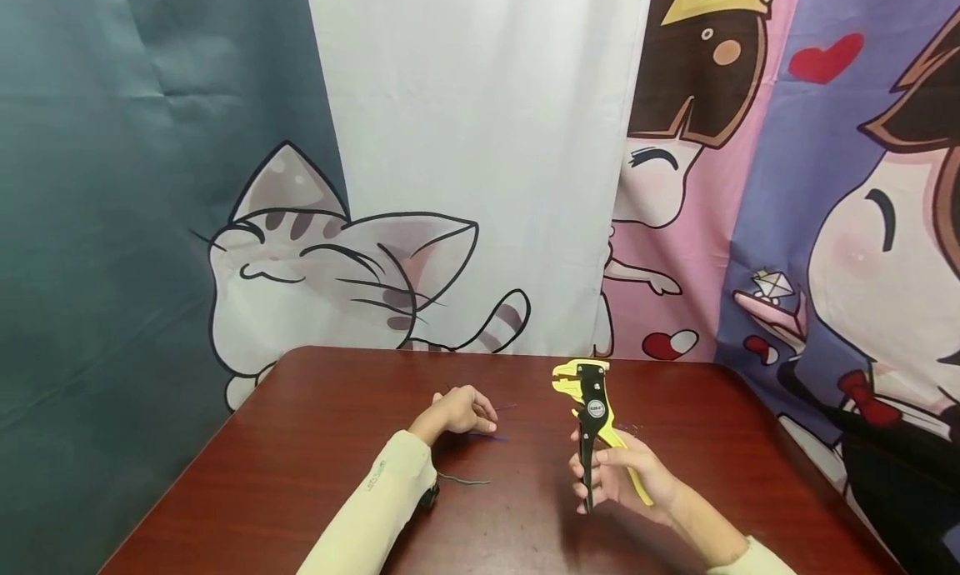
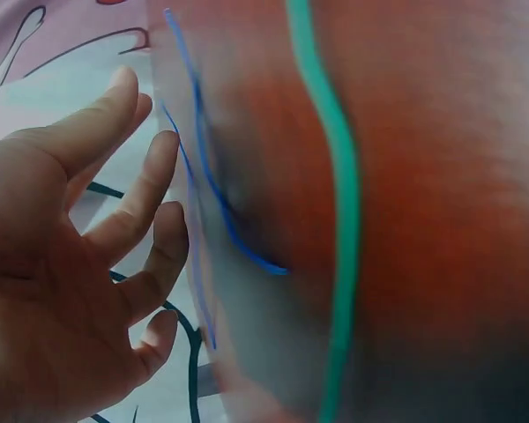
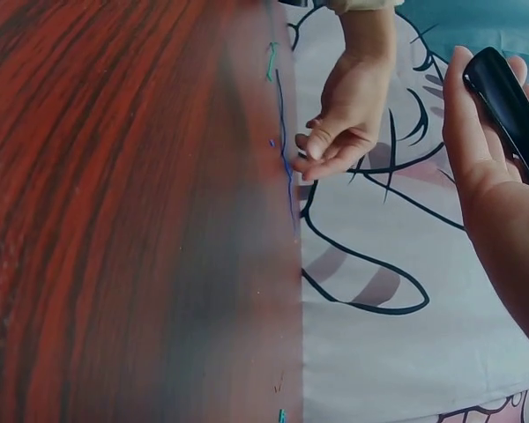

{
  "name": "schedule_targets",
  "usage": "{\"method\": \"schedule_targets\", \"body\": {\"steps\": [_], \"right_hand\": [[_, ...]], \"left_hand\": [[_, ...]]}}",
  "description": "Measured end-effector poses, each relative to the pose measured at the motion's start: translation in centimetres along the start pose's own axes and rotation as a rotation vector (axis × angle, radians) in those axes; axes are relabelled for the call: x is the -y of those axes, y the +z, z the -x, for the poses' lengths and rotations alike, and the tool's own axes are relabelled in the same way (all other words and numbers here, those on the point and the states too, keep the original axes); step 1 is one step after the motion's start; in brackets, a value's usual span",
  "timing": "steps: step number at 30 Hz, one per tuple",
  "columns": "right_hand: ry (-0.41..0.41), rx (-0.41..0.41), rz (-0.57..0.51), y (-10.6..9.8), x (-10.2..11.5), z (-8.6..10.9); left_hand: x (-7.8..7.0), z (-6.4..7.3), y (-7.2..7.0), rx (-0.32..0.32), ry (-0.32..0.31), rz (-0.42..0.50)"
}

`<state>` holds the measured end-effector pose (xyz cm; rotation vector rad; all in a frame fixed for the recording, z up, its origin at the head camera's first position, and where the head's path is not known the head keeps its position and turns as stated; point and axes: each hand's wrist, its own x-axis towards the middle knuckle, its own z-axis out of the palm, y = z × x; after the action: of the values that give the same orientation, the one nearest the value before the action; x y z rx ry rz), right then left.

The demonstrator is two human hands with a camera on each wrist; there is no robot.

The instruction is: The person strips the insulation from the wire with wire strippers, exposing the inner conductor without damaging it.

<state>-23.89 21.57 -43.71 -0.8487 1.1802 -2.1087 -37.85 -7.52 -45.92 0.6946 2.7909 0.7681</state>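
Observation:
My right hand (image 1: pixel 633 477) holds a yellow-and-black wire stripper (image 1: pixel 595 404) upright over the table, jaws at the top. In the right wrist view only its black handle (image 3: pixel 507 110) shows, lying across the fingers. My left hand (image 1: pixel 459 410) is over the table's middle with loosely bent fingers. Nothing sits between them in the left wrist view. Close to those fingers lie a blue wire (image 2: pixel 213 183) and a thinner blue-purple wire (image 2: pixel 195 238). A green wire (image 1: pixel 465 480) lies nearer the body, beside the left wrist.
The brown wooden table (image 1: pixel 322 458) has a glossy top. Tiny scraps (image 1: pixel 633 427) lie behind the right hand, and a short green-blue bit (image 3: pixel 281 416) shows in the right wrist view. A printed cartoon curtain (image 1: pixel 480 158) hangs behind the table's far edge.

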Motion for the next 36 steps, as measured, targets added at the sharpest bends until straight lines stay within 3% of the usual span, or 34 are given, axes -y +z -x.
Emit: {"method": "schedule_targets", "body": {"steps": [11,21,29,36], "right_hand": [[0.000,0.003,-0.024,-0.1,-0.3,0.4],[0.007,0.011,-0.008,-0.3,-0.2,-0.5],[0.009,0.002,-0.021,0.0,-0.6,-0.2],[0.003,0.019,-0.014,-0.1,-0.6,-0.2]], "left_hand": [[-0.3,0.3,1.7,0.021,0.003,-0.094],[-0.7,0.8,1.1,0.026,-0.003,-0.197],[-1.6,0.8,2.0,0.041,-0.024,-0.331],[-1.3,0.8,1.7,0.074,-0.030,-0.290]]}}
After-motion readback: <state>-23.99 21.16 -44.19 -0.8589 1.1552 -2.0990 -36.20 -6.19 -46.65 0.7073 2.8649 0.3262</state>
